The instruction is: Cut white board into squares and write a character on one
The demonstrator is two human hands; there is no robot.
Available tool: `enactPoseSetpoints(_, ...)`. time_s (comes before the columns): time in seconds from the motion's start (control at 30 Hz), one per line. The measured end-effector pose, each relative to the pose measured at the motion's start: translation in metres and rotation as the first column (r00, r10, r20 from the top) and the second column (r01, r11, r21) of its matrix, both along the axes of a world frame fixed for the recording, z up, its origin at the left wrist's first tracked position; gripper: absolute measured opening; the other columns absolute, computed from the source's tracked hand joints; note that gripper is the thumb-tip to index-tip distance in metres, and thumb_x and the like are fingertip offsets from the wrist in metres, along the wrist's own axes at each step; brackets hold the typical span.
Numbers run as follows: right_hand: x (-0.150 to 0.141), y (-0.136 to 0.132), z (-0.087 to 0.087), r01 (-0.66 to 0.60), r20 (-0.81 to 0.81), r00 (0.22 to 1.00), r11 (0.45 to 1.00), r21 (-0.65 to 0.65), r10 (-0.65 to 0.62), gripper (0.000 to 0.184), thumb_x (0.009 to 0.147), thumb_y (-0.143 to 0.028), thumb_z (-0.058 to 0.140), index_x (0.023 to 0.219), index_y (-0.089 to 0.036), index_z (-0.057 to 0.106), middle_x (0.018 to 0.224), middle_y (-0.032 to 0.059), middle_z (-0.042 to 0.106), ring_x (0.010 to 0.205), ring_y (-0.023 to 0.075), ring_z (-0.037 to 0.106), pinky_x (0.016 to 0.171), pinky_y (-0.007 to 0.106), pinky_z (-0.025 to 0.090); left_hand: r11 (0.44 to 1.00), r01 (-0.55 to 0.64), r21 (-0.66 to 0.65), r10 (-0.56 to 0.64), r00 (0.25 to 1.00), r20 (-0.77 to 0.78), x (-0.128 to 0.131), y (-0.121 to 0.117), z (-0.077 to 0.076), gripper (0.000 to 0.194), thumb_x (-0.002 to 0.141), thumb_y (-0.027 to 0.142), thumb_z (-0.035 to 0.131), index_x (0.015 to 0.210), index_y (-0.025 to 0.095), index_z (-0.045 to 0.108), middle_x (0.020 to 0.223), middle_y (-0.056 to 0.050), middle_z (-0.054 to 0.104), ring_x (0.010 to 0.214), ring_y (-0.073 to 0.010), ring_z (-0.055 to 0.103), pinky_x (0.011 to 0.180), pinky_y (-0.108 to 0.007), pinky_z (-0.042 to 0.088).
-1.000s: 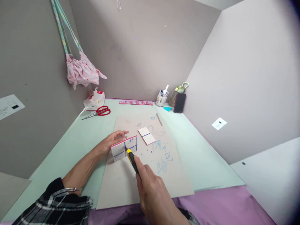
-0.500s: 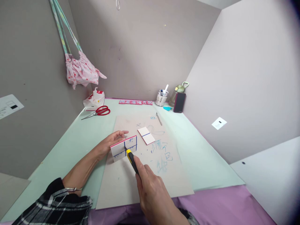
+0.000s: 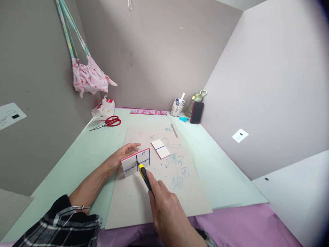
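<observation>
Holding card (image 3: 132, 164) in front, left hand (image 3: 122, 154) half-curled; right hand (image 3: 166, 203) closed round yellow-black tool (image 3: 144, 175).

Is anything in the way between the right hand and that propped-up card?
Nothing visible blocks it. Only the yellow-and-black tool held in the right hand lies between, its tip at the card's marked face. The left hand is behind the card.

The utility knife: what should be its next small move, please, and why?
Probably the right hand should draw the utility knife gently down the upright blue line: its tip is at or near that line, and the left hand is behind the tilted white card.
</observation>
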State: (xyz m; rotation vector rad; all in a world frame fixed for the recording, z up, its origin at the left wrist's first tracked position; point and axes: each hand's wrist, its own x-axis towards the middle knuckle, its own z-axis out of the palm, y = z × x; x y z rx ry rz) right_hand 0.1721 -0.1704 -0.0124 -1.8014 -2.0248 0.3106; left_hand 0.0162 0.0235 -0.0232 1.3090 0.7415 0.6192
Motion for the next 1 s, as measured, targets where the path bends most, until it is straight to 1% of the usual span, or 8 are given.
enactPoseSetpoints(0.1,0.0,0.001,-0.001,0.002,0.011,1.0,1.0,0.004,-0.002,0.077,0.09,-0.002,0.032,0.153,-0.029,-0.003,0.104,0.0098,0.063,0.072,0.0278,0.066,0.062,0.049,0.059,1.0,-0.002,0.007,0.002,1.0,0.013,0.0,-0.001,0.001,0.034,0.075,0.051,0.074,0.091,0.023,0.062,0.153,-0.006,0.044,0.128,-0.0347,0.053,0.097,-0.043,0.046)
enactPoseSetpoints(0.27,0.0,0.002,-0.004,-0.001,0.023,1.0,1.0,0.009,0.001,0.077,0.09,-0.002,0.032,0.153,-0.029,-0.003,0.102,0.0097,0.063,0.071,0.0266,0.066,0.061,0.045,0.058,1.0,0.003,0.017,-0.004,0.999,0.037,-0.001,-0.001,0.001,0.047,0.067,0.06,0.075,0.096,0.025,0.063,0.154,-0.008,0.043,0.133,-0.0377,0.048,0.101,-0.046,0.044)
enactPoseSetpoints(0.43,0.001,0.002,-0.008,-0.006,0.05,0.999,0.999,0.05,0.003,0.078,0.089,-0.001,0.033,0.154,-0.027,-0.002,0.099,0.0085,0.064,0.068,0.0251,0.065,0.058,0.041,0.058,0.999,0.011,0.039,-0.012,0.999,0.043,-0.004,0.001,-0.004,0.05,0.065,0.056,0.077,0.102,0.026,0.064,0.155,-0.007,0.041,0.136,-0.0379,0.044,0.104,-0.047,0.041)
enactPoseSetpoints(0.63,0.003,0.004,-0.007,-0.002,0.059,0.998,0.996,0.084,-0.003,0.073,0.091,-0.003,0.038,0.156,-0.022,0.012,0.097,0.0094,0.065,0.067,0.022,0.066,0.056,0.032,0.055,0.998,0.006,0.056,-0.008,0.999,0.04,-0.005,0.002,-0.006,0.048,0.065,0.052,0.078,0.105,0.028,0.065,0.155,-0.006,0.043,0.138,-0.036,0.043,0.107,-0.048,0.04)
enactPoseSetpoints(0.77,0.003,0.004,-0.006,-0.008,0.07,0.998,0.996,0.086,0.002,0.071,0.092,-0.005,0.038,0.156,-0.021,0.013,0.096,0.0097,0.066,0.067,0.0217,0.066,0.054,0.031,0.053,0.998,0.001,0.057,-0.002,1.0,0.02,-0.005,0.003,-0.008,0.047,0.068,0.051,0.076,0.107,0.029,0.065,0.155,-0.005,0.043,0.141,-0.0337,0.041,0.108,-0.046,0.04)
enactPoseSetpoints(0.83,0.003,0.004,-0.007,-0.007,0.077,0.997,0.996,0.086,0.0,0.069,0.092,-0.005,0.038,0.155,-0.02,0.014,0.096,0.0097,0.066,0.067,0.0215,0.066,0.054,0.031,0.052,0.998,0.002,0.061,-0.003,1.0,0.012,-0.005,0.003,-0.009,0.046,0.068,0.05,0.076,0.107,0.028,0.065,0.155,-0.004,0.043,0.141,-0.0342,0.041,0.107,-0.046,0.041)
enactPoseSetpoints(1.0,0.003,0.004,-0.007,-0.001,0.146,0.989,0.995,0.099,-0.014,0.062,0.092,-0.007,0.038,0.152,-0.016,0.022,0.093,0.0088,0.067,0.061,0.0201,0.065,0.046,0.028,0.044,0.996,0.0,0.087,-0.001,1.0,0.013,-0.005,0.002,-0.009,0.047,0.067,0.051,0.076,0.107,0.029,0.065,0.156,-0.004,0.042,0.142,-0.0351,0.039,0.109,-0.046,0.04)
